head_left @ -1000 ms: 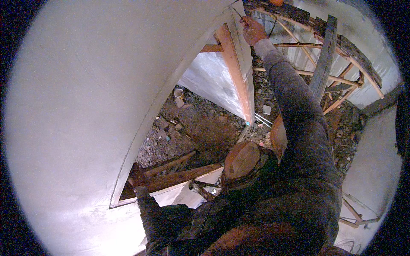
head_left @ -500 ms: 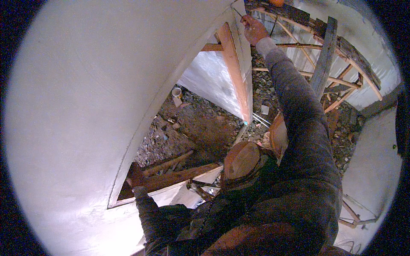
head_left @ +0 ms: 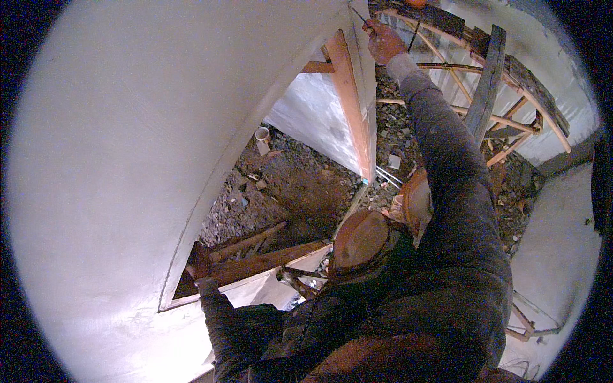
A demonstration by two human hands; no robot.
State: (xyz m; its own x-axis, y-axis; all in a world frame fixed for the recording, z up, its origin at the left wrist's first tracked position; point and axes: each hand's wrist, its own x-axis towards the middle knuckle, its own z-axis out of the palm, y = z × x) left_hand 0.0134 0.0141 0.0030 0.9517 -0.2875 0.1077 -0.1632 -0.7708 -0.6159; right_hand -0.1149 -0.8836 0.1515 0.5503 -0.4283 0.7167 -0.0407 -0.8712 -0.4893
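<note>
Right hand (head_left: 385,42) is up at the far top, pinched shut on a thin tool (head_left: 359,14) against the white wall (head_left: 115,159) edge. Left hand (head_left: 199,260) sits low, fingers curled onto the wall's bottom corner — rubble floor (head_left: 300,185) and wooden scaffolding (head_left: 485,83) below.

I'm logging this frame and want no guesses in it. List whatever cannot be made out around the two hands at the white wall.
Head view only:
- Thin tool in the right hand: too small to identify, and its tip reaches the picture's upper rim.
- Left hand: dark and small at the white wall edge; its grip is unclear.
- Rubble ground: partly hidden by the right sleeve.
- Wooden scaffold: bent and cut off at the rim.
</note>
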